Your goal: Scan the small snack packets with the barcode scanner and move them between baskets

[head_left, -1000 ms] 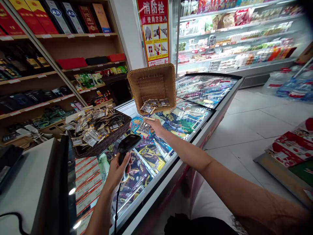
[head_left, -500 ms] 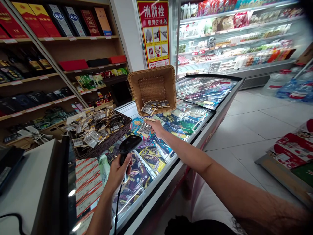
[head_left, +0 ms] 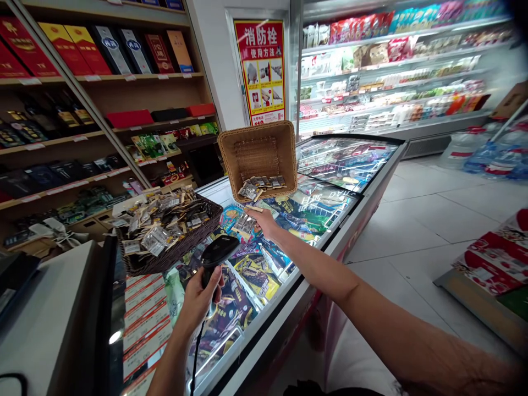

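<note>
Two bare hands show in the head view, above the freezer (head_left: 272,322). The left hand (head_left: 202,294) has its fingers wrapped around the scanner (head_left: 220,249) by its handle. The right hand (head_left: 266,221) pinches at least one packet (head_left: 244,224) just before the tan basket (head_left: 256,154), whose mouth faces the camera. The dark basket (head_left: 183,248), heaped with packets (head_left: 157,236), sits on the left.

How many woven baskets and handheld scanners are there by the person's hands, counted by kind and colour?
Tan basket: 1
Dark brown basket: 1
Black scanner, held in the left hand: 1
Total: 3
</note>
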The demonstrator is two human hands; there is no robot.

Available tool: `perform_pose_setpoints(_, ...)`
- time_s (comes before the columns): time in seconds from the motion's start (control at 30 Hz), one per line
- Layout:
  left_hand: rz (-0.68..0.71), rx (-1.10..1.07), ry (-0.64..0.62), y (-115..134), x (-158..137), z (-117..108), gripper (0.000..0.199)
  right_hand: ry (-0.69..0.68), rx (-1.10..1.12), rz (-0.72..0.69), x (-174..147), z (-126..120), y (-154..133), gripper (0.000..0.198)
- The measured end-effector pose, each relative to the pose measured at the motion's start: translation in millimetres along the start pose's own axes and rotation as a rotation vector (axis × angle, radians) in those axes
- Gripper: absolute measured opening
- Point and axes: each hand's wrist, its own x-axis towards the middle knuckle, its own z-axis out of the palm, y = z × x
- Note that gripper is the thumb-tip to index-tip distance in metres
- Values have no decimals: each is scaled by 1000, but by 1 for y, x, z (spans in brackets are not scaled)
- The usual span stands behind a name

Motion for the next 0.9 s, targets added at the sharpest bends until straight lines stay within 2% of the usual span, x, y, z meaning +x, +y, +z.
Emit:
perform_pose_setpoints(0.17,6,24,30,-2,1,-2,58,81,28,15,8,-1,1,25)
perform_pose_setpoints(0.3,11,49,-2,-9,4,-6,60,124,52,45,20,-7,-3,22)
perform_pose_setpoints(0.4,21,45,20,-14,6,-7,59,174,192,-98,33,-14,-12,19)
perform_pose_setpoints(0.47,27,46,22,-16,7,-6,59,228,296,-224,40,-17,-17,24)
perform_pose_setpoints(0.5,24,49,15,-16,7,-6,59,254,313,-241,42,-18,-17,27)
perform_pose_setpoints(0.57,11,52,-7,-16,8,-6,60,280,266,-159,44,-17,-14,31)
perform_pose_setpoints(0.67,21,37,2,-13,8,-5,60,230,153,6,40,-11,-4,31)
perform_pose_setpoints(0.77,45,-13,47,-10,8,-3,60,188,88,1,29,-4,4,28)
perform_pose_setpoints(0.9,36,-94,158,-4,7,1,63,159,-97,-96,14,4,9,21)
